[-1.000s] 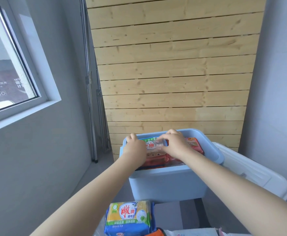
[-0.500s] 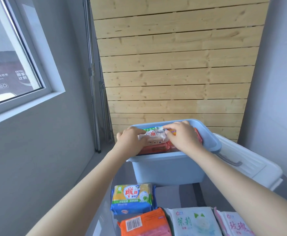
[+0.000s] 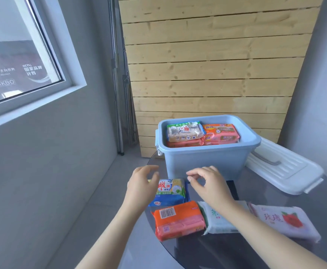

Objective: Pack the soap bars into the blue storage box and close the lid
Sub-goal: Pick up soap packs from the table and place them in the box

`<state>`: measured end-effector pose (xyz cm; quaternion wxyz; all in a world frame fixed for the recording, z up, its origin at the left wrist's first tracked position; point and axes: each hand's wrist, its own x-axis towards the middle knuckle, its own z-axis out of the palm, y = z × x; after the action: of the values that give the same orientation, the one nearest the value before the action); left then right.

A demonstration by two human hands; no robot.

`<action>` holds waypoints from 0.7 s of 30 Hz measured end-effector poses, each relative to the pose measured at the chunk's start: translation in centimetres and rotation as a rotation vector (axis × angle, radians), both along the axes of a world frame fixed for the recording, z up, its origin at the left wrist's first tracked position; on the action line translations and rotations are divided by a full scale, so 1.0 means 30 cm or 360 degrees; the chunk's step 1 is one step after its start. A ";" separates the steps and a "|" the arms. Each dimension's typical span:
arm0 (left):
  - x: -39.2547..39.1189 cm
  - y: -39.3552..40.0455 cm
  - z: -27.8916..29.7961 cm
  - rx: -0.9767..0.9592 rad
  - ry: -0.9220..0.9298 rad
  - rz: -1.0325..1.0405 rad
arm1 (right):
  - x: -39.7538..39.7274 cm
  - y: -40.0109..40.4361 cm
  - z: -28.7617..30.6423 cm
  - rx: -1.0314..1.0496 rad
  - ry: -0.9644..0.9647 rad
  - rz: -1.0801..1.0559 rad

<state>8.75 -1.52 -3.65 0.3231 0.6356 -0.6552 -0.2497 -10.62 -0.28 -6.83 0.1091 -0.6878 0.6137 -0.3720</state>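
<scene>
Blue-yellow soap bar flat, long axis left-right

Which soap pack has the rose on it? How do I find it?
Start at the blue box on the table. Four packs lie in front of it, nearer you. The rose pack is the far-right one: white wrapper, red flower, beside the white-and-green pack.

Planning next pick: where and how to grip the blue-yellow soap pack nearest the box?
Judging by pose, pinch the blue-yellow pack across its short left and right ends, from above. It lies flat, the left hand and right hand flank it, and the orange pack crowds its near edge.
</scene>
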 end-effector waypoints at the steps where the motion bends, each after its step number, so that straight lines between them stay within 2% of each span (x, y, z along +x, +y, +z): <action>1: 0.008 -0.001 -0.020 0.0083 -0.0032 0.0008 | 0.007 0.002 -0.013 0.0095 -0.0001 -0.0023; 8: 0.055 -0.014 -0.114 0.0484 -0.0176 -0.0024 | 0.078 0.001 -0.051 0.0527 -0.0040 -0.0142; 11: 0.075 -0.029 -0.121 0.0493 -0.0054 -0.0054 | 0.091 -0.007 -0.053 0.0627 -0.0006 -0.0143; 14: 0.089 -0.025 -0.121 0.0505 0.0098 -0.0016 | 0.115 -0.004 -0.046 0.0685 -0.0215 -0.0061; 21: 0.112 0.025 -0.064 0.0372 0.0246 0.0040 | 0.137 0.015 -0.006 0.0535 -0.0390 -0.0044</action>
<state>12.12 -0.76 -5.56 0.2994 0.6560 -0.5867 -0.3684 -6.52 0.17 -7.02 0.2910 -0.6010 0.6587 -0.3468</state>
